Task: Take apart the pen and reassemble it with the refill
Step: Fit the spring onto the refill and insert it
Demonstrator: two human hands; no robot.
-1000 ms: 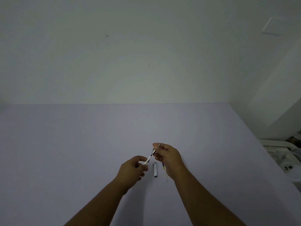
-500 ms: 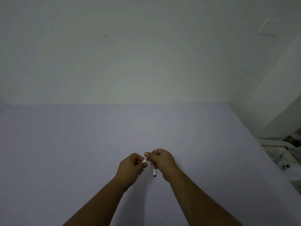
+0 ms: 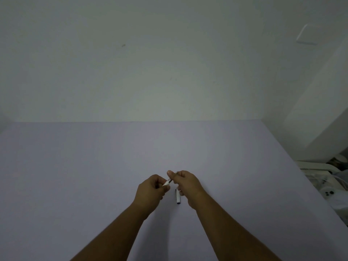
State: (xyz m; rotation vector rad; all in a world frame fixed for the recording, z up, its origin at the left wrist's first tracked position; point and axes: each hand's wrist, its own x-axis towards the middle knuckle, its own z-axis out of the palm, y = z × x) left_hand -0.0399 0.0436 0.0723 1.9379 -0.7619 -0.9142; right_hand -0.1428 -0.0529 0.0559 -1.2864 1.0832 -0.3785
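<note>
Both hands hold one thin pen above the lilac table (image 3: 94, 176). My left hand (image 3: 152, 193) is closed around the white pen barrel (image 3: 166, 183), whose end sticks out toward the right. My right hand (image 3: 185, 182) pinches the dark front section (image 3: 171, 178) of the pen between thumb and fingers, close against the barrel. A short white pen cap (image 3: 178, 198) with a dark end lies flat on the table between the two wrists. A second refill seen earlier is hidden under my right hand.
A pale wall rises behind the table's far edge (image 3: 169, 121). Beyond the table's right edge (image 3: 301, 172) stand white plastic objects (image 3: 327, 193) on the floor, next to a white cabinet (image 3: 320, 110).
My right hand moved left and down toward my left hand, closing the gap along the pen, and now covers the refill that lay beside the cap.
</note>
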